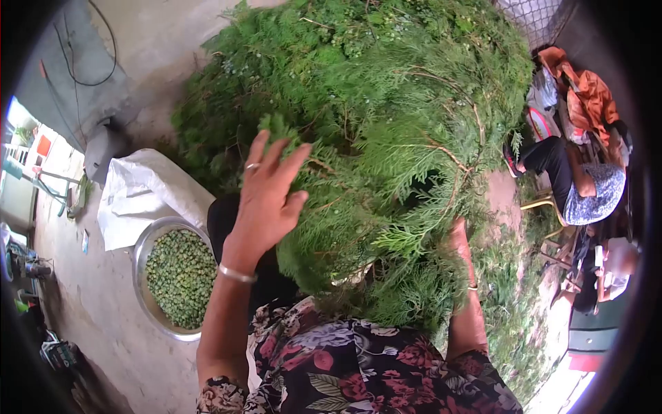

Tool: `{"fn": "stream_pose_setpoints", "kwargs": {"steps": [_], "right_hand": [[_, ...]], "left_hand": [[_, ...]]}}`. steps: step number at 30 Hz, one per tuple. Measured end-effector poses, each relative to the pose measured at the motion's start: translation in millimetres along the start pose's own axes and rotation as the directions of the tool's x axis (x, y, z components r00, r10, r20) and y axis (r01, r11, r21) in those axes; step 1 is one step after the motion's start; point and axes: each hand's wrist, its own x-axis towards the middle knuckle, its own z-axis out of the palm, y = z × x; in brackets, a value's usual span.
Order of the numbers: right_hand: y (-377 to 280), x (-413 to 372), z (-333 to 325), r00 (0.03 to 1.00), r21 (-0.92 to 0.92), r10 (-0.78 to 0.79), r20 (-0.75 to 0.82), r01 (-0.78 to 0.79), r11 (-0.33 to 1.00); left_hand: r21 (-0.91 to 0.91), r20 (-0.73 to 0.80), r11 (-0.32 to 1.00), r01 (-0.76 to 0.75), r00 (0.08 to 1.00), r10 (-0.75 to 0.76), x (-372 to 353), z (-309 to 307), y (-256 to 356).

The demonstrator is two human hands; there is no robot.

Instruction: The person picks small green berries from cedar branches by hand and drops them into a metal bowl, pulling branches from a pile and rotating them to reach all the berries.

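My left hand is raised over the leafy greenery, fingers spread and thumb apart, with nothing visibly held. It has a ring on one finger and a bangle at the wrist. Near its fingertips are feathery green sprigs. My right hand is at the lower stem of a cut evergreen branch with flat, scaly sprays and a brown woody stem. Foliage partly covers that hand's fingers, which appear closed around the stem. The branch leans over my lap, in front of a large heap of similar branches.
A metal basin of small green cones or berries stands at left beside a white sack. Seated people are at right, near an orange cloth. Loose sprigs litter the floor at right.
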Motion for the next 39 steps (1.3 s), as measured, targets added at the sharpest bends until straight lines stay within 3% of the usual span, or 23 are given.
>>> {"fn": "stream_pose_setpoints", "kwargs": {"steps": [2, 3, 4, 5, 10, 12, 14, 15, 16, 18, 19, 22, 24, 26, 28, 29, 31, 32, 34, 35, 36, 38, 39], "right_hand": [[-14.7, -10.4, 17.8, 0.994, -0.425, -0.093, 0.063, 0.111, 0.899], [-14.2, -12.3, 9.9, 0.832, -0.721, -0.341, 0.438, 0.552, 0.418], [-12.7, -12.6, 9.4, 0.836, -0.727, -0.346, 0.427, 0.545, 0.418], [-11.7, -12.9, 9.2, 0.87, -0.792, -0.292, 0.398, 0.486, 0.368], [-9.1, -16.4, 9.4, 0.975, -0.972, -0.002, 0.221, 0.22, 0.077], [-6.1, -20.1, 9.1, 0.981, -0.984, 0.102, 0.164, 0.171, -0.059], [19.1, -22.4, 6.9, 0.876, -0.908, -0.37, 0.31, 0.388, 0.156], [22.2, -21.1, 1.1, 0.837, -0.891, -0.363, 0.41, 0.453, 0.039], [12.6, -24.8, 12.8, 0.837, -0.889, -0.36, 0.411, 0.455, 0.044], [-20.2, -34.2, 48.4, 0.981, -0.947, -0.004, 0.193, 0.188, 0.26], [-16.8, -30.6, 53.5, 0.983, -0.949, -0.008, 0.182, 0.178, 0.258], [-9.3, -19.3, 49.7, 0.853, -0.824, -0.315, 0.417, 0.501, 0.264], [-29.7, -21.2, 67.4, 0.788, -0.786, -0.3, 0.538, 0.597, 0.161], [-51.7, -29.7, 78.8, 0.865, -0.864, -0.007, 0.501, 0.5, -0.061], [-80.1, -36.3, 101.7, 0.897, -0.882, 0.333, 0.292, 0.387, -0.268], [-84.3, -39.6, 97.4, 0.907, -0.889, 0.315, 0.28, 0.369, -0.272], [-91.8, -48.4, 86.3, 0.842, -0.824, -0.028, 0.539, 0.521, -0.224], [-98.8, -51.7, 85.0, 0.848, -0.831, -0.041, 0.528, 0.506, -0.23], [-119.8, -59.8, 86.3, 0.867, -0.885, -0.279, 0.413, 0.454, 0.101], [-133.2, -58.6, 86.4, 0.93, -0.923, -0.213, 0.3, 0.339, 0.181], [-135.3, -51.0, 85.2, 0.928, -0.924, -0.222, 0.299, 0.34, 0.177], [-132.1, -30.4, 84.2, 0.835, -0.962, -0.545, 0.077, 0.206, 0.18], [-135.1, -17.9, 87.3, 0.829, -0.961, -0.553, 0.079, 0.212, 0.18]], "left_hand": [[-0.002, 0.089, 0.998, -0.064, 0.994, 0.063, 6.4, 21.9, -2.7], [-0.038, 0.278, 0.999, 0.037, 0.96, -0.025, 4.8, 33.7, -9.3], [-0.051, 0.459, 0.989, 0.141, 0.882, -0.102, 2.6, 45.1, -16.3], [0.016, 0.516, 0.988, 0.156, 0.845, -0.142, -0.7, 50.5, -19.2], [0.237, 0.466, 0.971, 0.029, 0.874, -0.139, -32.9, 30.3, -27.8], [0.362, 0.145, 0.932, -0.028, 0.989, -0.027, -43.8, 23.0, -39.8], [0.403, 0.063, 0.915, -0.026, 0.998, 0.0, -49.1, 15.3, -47.4], [0.406, 0.034, 0.914, 0.019, 0.999, -0.036, -48.6, 8.8, -44.0], [0.403, 0.007, 0.913, 0.06, 0.998, -0.069, -48.7, 5.6, -41.7], [0.401, 0.008, 0.914, 0.051, 0.998, -0.059, -57.6, 6.1, -53.5], [0.376, -0.014, 0.92, 0.107, 0.994, -0.11, -65.6, 7.4, -62.5], [0.311, -0.024, 0.94, 0.144, 0.989, -0.143, -71.9, -7.0, -70.3], [0.337, 0.063, 0.935, 0.116, 0.987, -0.145, -74.0, -19.1, -66.2], [0.358, 0.075, 0.925, 0.123, 0.984, -0.16, -91.5, -21.1, -73.1], [0.385, 0.082, 0.915, 0.123, 0.983, -0.167, -103.9, -22.5, -70.8], [0.369, 0.075, 0.919, 0.135, 0.982, -0.174, -109.9, -23.8, -67.9], [0.343, 0.07, 0.93, 0.13, 0.984, -0.163, -123.4, -25.3, -63.8], [0.354, 0.06, 0.925, 0.14, 0.983, -0.172, -130.8, -25.9, -63.0], [0.359, 0.049, 0.922, 0.143, 0.984, -0.172, -141.5, -26.6, -59.3], [0.373, 0.042, 0.919, 0.13, 0.987, -0.156, -145.1, -27.1, -54.3], [0.389, 0.033, 0.914, 0.119, 0.989, -0.143, -150.7, -28.4, -51.5], [0.391, 0.046, 0.911, 0.13, 0.986, -0.161, -163.1, -30.7, -56.0], [0.366, 0.078, 0.921, 0.134, 0.982, -0.174, -164.0, -32.4, -53.0]]}}
